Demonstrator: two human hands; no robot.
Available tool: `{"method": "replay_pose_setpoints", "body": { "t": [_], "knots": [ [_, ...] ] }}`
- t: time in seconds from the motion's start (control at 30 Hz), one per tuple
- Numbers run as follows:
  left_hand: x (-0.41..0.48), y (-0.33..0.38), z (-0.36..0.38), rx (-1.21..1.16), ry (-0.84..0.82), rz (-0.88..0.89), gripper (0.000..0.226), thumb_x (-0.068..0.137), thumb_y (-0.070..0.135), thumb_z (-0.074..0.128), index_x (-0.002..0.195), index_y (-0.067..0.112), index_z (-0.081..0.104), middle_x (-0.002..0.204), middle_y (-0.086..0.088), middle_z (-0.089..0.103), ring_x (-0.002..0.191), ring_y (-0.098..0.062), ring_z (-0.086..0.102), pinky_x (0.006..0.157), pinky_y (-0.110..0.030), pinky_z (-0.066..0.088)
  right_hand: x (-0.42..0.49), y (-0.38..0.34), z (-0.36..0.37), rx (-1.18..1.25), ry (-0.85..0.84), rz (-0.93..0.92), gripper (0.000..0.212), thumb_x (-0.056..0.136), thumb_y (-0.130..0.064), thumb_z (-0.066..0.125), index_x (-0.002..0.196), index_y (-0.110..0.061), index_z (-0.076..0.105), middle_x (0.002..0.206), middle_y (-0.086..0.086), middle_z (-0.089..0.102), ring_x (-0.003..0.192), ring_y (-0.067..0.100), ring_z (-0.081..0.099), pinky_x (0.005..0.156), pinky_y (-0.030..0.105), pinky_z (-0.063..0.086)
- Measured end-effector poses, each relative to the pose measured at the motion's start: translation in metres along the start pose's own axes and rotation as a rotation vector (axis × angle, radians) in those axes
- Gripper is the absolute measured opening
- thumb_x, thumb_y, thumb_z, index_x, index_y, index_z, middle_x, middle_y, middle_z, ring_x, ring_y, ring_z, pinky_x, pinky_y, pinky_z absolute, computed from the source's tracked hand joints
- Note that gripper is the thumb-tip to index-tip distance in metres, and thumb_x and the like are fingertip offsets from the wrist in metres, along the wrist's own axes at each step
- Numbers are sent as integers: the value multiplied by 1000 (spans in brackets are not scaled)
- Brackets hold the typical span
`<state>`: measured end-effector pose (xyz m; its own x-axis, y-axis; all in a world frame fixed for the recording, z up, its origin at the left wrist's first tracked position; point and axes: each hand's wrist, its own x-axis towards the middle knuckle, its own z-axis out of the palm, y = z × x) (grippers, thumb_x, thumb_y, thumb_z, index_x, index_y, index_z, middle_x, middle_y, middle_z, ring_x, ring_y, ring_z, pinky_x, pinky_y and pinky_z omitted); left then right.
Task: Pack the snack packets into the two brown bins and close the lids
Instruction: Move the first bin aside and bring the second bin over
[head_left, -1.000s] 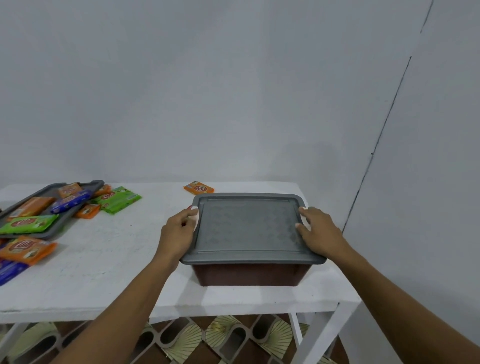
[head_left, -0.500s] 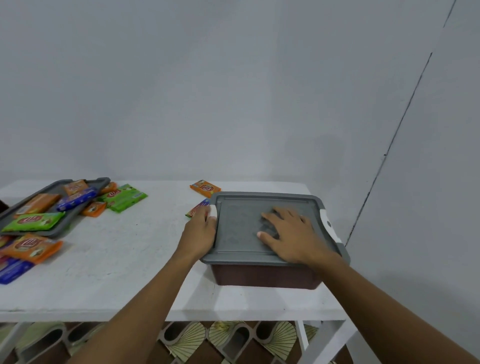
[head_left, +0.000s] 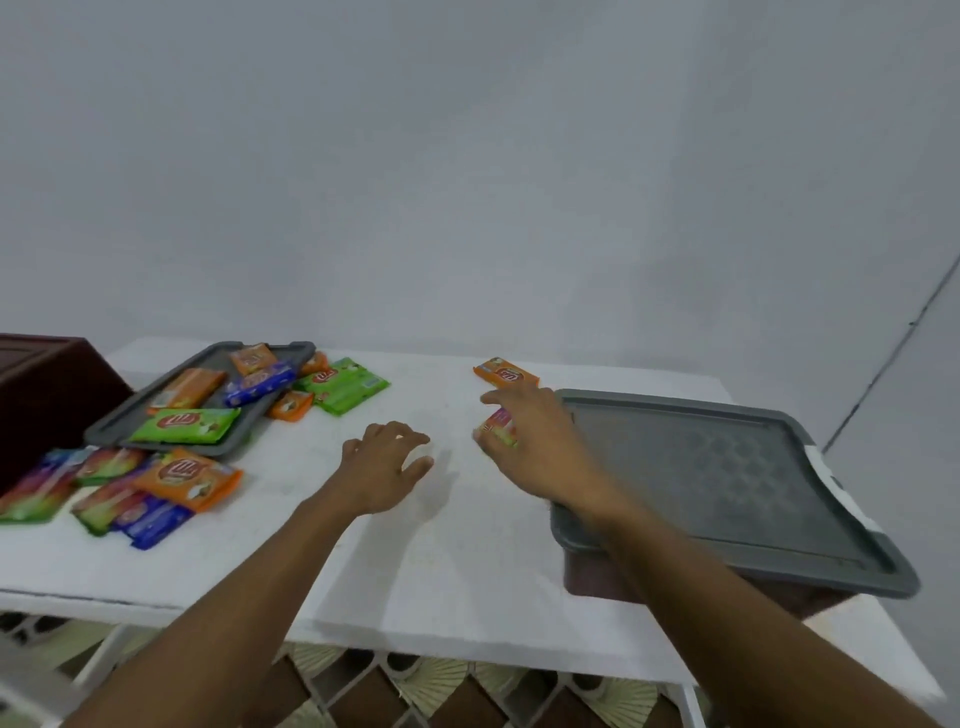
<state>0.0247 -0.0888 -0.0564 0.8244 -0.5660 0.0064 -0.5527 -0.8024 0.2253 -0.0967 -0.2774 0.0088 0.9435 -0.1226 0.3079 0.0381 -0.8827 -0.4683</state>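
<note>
One brown bin (head_left: 587, 577) sits lidded at the bench's (head_left: 415, 571) right end — half done, we judge. The other bin (head_left: 47, 400), far left, stands uncovered; packets (head_left: 184, 475) lie loose. Our left hand (head_left: 384, 467) hovers, fingers spread; our right hand (head_left: 540, 441) touches a small packet (head_left: 497, 428) — grip unclear.

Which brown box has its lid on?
The brown bin on the right: a grey lid covers it. The bin at far left shows no lid on top.
</note>
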Motion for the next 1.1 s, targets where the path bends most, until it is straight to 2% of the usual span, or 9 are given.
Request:
{"method": "replay_pose_setpoints", "body": {
  "t": [0.17,0.33,0.43,0.57,0.67,0.77,0.87,0.97,1.1],
  "knots": [
    [25,-83,7,54,-41,3,43,99,47,38,140,35,42,152,3,32,141,-21,21,110,-47,21,58,-44,108,55,-71,275,59,93,-51,49,143,-23,39,152,6,34,143,26,21,116,41,21],
    [41,-144,16,83,20,48,51,98,50,37,145,34,34,158,-2,19,146,-26,9,114,-47,10,83,16,138,-202,-49,659,73,92,-60,39,152,-23,20,161,11,6,147,37,-3,114,62,6],
    [60,-164,16,88,13,92,75,86,69,18,149,31,29,160,-5,14,148,-30,4,116,-48,9,90,40,149,-226,-115,801,82,89,-68,31,154,-22,11,162,9,-7,146,41,-8,114,63,3],
    [99,-172,16,116,12,132,81,84,67,17,154,27,14,162,-8,-2,148,-35,-6,117,-50,3,86,18,168,-441,-133,681,81,90,-72,22,154,-25,9,163,7,0,147,38,3,113,62,5],
    [121,-166,20,167,20,79,75,92,66,22,155,30,1,161,-15,-11,145,-42,-13,116,-54,-6,81,-8,178,-442,-71,523,72,89,-68,17,149,-31,29,158,2,25,142,31,22,107,53,18],
    [125,-163,29,174,12,28,75,91,66,21,154,29,7,160,-19,4,146,-44,-2,116,-57,0,96,-10,176,-276,68,460,57,92,-57,25,139,-31,45,140,-2,46,128,22,38,97,44,28],
    [111,-165,32,180,79,75,74,86,67,20,151,32,26,154,-18,27,143,-42,17,113,-57,16,129,16,166,-193,125,551,50,96,-48,43,141,-28,42,146,2,37,134,21,31,105,48,27],
    [92,-166,30,148,140,144,66,85,67,33,142,36,40,146,-12,39,136,-35,28,107,-53,23,155,47,154,-245,-22,635,62,94,-56,40,149,-31,27,159,4,16,146,27,9,113,59,13],
    [69,-162,25,115,177,200,64,82,71,40,136,37,46,138,-5,45,127,-28,36,102,-45,17,165,72,152,-255,-210,702,76,90,-71,30,153,-36,7,163,0,-13,149,25,-14,112,66,-3]
  ]
}}
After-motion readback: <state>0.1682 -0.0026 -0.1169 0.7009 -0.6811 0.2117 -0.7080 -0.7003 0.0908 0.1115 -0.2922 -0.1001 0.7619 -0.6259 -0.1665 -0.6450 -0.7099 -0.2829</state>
